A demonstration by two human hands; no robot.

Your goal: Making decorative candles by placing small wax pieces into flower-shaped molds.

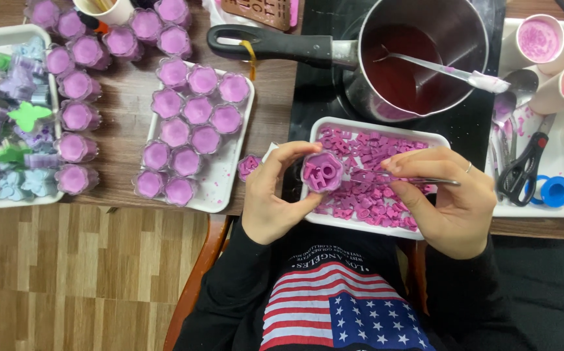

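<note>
Left hand (275, 195): fingers curled, gripping purple flower-shaped wax candle (322, 171) over white rectangular tray (386, 128). Right hand (448, 195): pinching thin metal tweezers (412, 180) (tips at candle).

1. A dark wooden table (122, 133) carries everything; pale wood floor shows below its edge.
2. A white tray (227, 177) of purple flower-shaped candles lies near the middle.
3. Another white tray (5, 34) of mixed coloured shapes sits at the left.
4. Loose purple candles (77, 116) stand between the two.
5. A black hob (470, 120) bears a steel saucepan (425, 52).
6. A white tray (386, 127) of pink letters overhangs the front edge.
</note>
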